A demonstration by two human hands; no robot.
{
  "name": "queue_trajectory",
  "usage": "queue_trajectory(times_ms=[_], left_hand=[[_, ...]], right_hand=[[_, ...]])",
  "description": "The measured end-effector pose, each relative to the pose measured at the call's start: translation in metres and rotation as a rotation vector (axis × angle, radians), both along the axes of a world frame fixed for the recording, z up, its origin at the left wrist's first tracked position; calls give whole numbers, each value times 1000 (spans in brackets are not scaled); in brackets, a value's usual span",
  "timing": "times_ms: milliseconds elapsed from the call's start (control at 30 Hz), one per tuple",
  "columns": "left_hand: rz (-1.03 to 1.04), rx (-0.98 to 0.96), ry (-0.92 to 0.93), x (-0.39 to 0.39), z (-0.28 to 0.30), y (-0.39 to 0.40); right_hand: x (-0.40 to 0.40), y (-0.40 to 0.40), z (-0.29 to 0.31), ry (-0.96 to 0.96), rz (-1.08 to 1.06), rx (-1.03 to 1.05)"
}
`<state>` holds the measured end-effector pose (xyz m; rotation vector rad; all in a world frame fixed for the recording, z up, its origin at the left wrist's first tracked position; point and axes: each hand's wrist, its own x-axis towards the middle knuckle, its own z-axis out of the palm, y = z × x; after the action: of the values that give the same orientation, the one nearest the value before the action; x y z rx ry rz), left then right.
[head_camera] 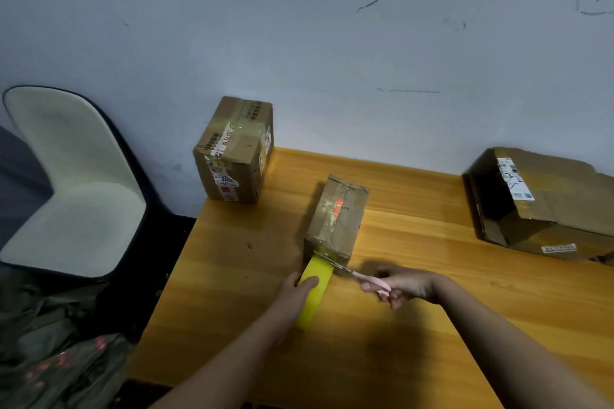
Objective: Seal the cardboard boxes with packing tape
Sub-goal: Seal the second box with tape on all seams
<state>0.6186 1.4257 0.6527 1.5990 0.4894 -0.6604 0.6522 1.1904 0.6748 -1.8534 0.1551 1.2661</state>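
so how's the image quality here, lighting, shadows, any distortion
Head view: dim and uneven, the wooden table brightest, the floor at left nearly black; the right hand casts a soft shadow; wide-angle bend toward the edges, where the right-hand box looks soft.

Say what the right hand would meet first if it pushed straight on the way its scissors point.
The right hand points its scissors at the strip between the tape roll and the middle box; probably the strip, then the box's near face.
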Motion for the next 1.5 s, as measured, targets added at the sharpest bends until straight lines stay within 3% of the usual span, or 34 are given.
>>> queue_trajectory(times_ms=[567,800,967,1100,1200,1367,1500], left_hand=[[18,-4,7,-1,5,4],[78,5,21,-14,1,19],[118,6,17,-19,1,42],[69,84,-71,-17,10,60],[-112,275,-171,-17,8,73],[-696,1099,-451,-19,3,89],[-1035,1242,-551,-37,-10,102]], right_hand=[[20,-8,-16,-165,-62,82],[17,-12,-22,-142,-102,-14],[-2,-3,-38,-122,32,-103],[-28,21,-56,-328,17,-230],[-46,51,-61,-517,-27,-444],[-71,83,-75,-767,192,-836],[-84,88,-91,-752,245,-957]])
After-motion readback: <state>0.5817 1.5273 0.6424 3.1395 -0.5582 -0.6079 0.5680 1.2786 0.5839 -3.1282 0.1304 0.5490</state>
